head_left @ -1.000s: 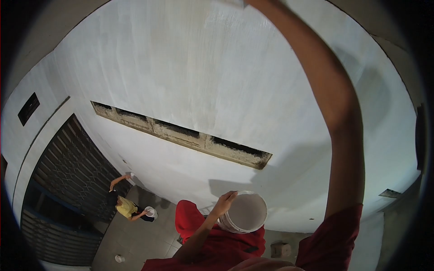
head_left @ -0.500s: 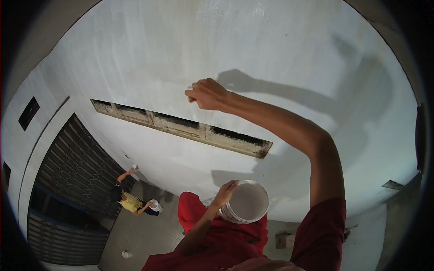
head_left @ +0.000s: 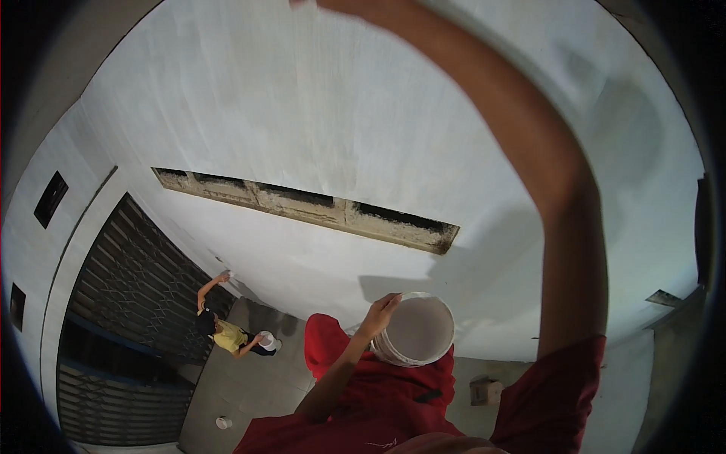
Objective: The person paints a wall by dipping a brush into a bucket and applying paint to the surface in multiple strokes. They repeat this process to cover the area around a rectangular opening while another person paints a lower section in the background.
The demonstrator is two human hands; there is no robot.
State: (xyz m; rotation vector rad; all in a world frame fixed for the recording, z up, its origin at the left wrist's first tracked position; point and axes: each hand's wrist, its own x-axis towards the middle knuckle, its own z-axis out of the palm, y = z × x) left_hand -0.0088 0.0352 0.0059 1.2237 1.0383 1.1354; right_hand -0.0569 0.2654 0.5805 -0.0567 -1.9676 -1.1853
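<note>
My left hand (head_left: 378,316) grips the rim of a white plastic bucket (head_left: 383,352) at its left side. The bucket is tilted toward me above my red-clothed lap, and its inside looks pale. Overhead, my right arm stretches up along the white wall (head_left: 302,113). Only a small part of my right hand (head_left: 333,3) shows at the top edge, close to the wall. Its fingers are mostly cut off; half a second earlier they were curled closed. Whatever they hold is hidden.
A long slot opening (head_left: 302,208) with a rough ledge cuts across the wall. Far below at left, a person in yellow (head_left: 229,337) reaches to the wall, holding a white bucket (head_left: 266,340). A small white container (head_left: 224,423), a box (head_left: 485,392) and a dark metal gate (head_left: 136,303) are there too.
My right hand has risen up the wall from above the slot to the top edge of the view. My left hand keeps its grip on the bucket, and the view has shifted slightly.
</note>
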